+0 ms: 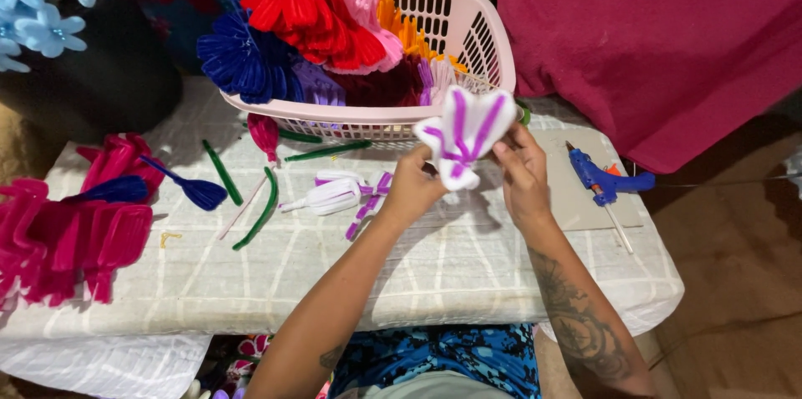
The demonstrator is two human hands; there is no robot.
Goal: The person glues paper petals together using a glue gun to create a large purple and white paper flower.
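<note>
Both my hands hold up a white pipe-cleaner flower with purple stripes (464, 133) above the table. My left hand (413, 186) grips its lower left side. My right hand (523, 175) pinches its right edge with the fingers. Under my hands, on the white checked cloth (434, 265), lies another white and purple pipe-cleaner piece (341, 196). A blue glue gun (603, 182) rests on a grey mat (576, 198) to the right of my right hand.
A pink plastic basket (489, 27) full of red, blue, purple and orange pipe-cleaner flowers stands at the back. Green stems (266, 208) and a blue petal (200, 193) lie left of centre. Magenta pieces (79, 236) pile at the left edge. Maroon cloth (660, 40) hangs at right.
</note>
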